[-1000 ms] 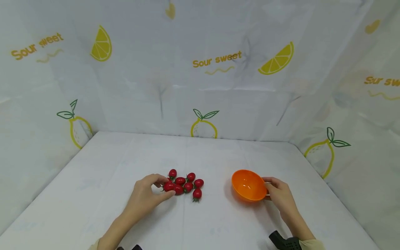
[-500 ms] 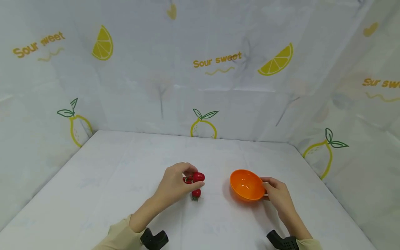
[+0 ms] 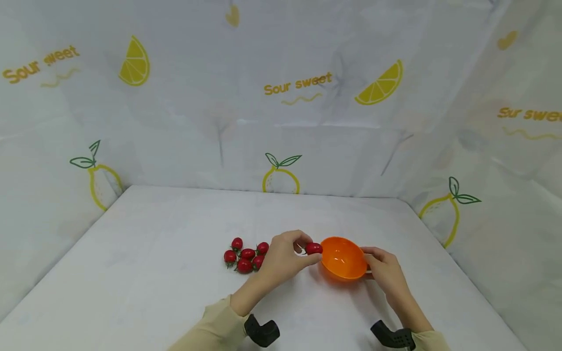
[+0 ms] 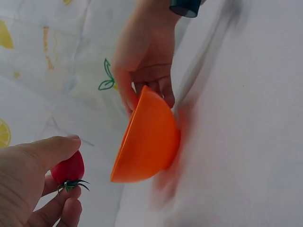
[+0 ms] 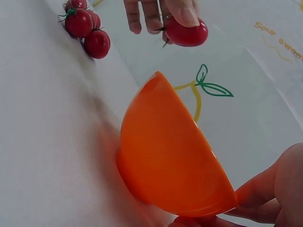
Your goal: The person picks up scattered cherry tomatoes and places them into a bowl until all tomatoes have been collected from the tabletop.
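Note:
My left hand [image 3: 281, 256] pinches a red cherry tomato [image 3: 313, 248] between thumb and fingers, right at the left rim of an orange bowl [image 3: 343, 273]. Green sepals show on this tomato [image 4: 69, 171] in the left wrist view, where it stays above and outside the bowl [image 4: 150, 139]. On the bowl's other side, my right hand [image 3: 386, 273] grips its handle, which the fingers mostly cover. The bowl stands on the white table, its inside bare in the head view. Left of my left hand lies a group of cherry tomatoes [image 3: 244, 265], partly hidden by that hand.
A white cloth covers the table [image 3: 153, 263]. Behind it hangs a pale curtain [image 3: 193, 122] printed with lemons and words. Each wrist wears a black camera mount, the left mount [image 3: 262, 331] and the right mount [image 3: 392, 335] both low over the table's front.
From the tomato group, my left hand has moved right to the bowl's rim, carrying one cherry tomato. My right hand keeps its grip on the bowl, which stays nearly in place.

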Tool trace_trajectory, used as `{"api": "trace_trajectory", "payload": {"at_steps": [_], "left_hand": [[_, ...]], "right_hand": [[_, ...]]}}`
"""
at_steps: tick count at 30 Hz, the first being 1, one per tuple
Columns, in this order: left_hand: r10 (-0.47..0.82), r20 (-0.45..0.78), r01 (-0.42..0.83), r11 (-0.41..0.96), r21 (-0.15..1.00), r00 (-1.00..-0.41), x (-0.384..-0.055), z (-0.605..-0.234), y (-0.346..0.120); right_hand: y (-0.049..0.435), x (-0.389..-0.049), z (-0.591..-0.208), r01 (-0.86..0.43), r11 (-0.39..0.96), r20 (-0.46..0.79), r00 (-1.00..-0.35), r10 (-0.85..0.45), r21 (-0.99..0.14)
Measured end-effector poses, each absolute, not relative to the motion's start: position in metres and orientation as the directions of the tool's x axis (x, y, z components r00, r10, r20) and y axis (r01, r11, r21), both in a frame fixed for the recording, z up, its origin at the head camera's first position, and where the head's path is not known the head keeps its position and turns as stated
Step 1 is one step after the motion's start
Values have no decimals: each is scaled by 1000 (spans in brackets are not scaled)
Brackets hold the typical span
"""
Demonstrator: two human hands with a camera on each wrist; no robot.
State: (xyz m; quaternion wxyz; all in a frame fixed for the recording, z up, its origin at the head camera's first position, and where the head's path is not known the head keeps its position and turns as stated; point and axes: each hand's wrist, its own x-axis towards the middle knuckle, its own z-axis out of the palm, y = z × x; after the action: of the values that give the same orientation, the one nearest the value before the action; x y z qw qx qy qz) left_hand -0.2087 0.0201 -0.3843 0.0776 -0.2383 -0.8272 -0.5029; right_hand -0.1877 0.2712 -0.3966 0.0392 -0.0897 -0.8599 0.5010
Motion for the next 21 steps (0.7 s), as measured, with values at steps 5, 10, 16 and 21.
{"api": "trace_trajectory", "payload": {"at_steps": [5, 10, 16, 21], "left_hand": [[326, 390, 494, 357, 793, -861, -211, -386, 36], [343, 372, 487, 358, 797, -862, -211, -391, 47], [348, 364, 484, 375, 790, -864, -213, -400, 49], [329, 349, 463, 386, 798, -877, -214, -402, 50]], "right_hand": [[272, -187, -396, 117, 491, -28, -982, 185, -863], [272, -186, -398, 130, 495, -35, -980, 196, -859], [270, -186, -398, 124, 483, -29, -979, 200, -867], [270, -185, -395, 118, 486, -24, -980, 196, -866]]}}
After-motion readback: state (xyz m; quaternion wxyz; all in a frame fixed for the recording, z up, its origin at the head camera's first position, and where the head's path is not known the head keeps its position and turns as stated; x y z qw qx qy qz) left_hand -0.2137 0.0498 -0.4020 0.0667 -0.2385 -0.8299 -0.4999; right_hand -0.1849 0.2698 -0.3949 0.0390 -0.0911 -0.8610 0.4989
